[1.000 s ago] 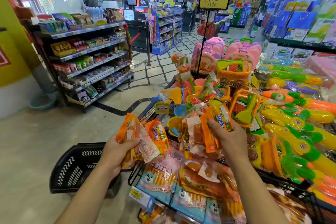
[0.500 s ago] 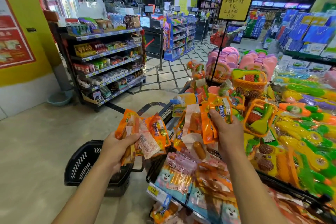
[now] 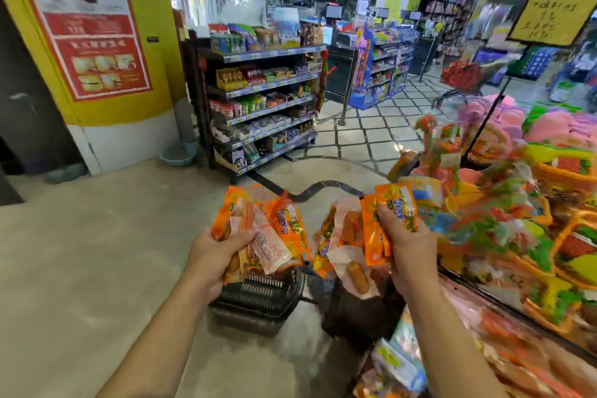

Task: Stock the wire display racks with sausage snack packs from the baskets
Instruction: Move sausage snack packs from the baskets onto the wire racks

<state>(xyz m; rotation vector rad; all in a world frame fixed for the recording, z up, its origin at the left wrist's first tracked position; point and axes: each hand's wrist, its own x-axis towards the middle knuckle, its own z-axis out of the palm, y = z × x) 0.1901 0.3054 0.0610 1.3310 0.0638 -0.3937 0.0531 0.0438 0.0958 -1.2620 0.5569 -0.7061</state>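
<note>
Bare grey concrete floor [image 3: 80,252] lies open across the left and near left. A black slatted plastic basket [image 3: 258,300] stands on it near centre, a crowded display of bright plastic toys [image 3: 533,236] walls off the right, and a dark snack shelf unit [image 3: 258,113] blocks the far middle.

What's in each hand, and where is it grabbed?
The left hand grips the left bunch of sausage packs at its lower left; right hand grips the right bunch at its right edge.
</note>
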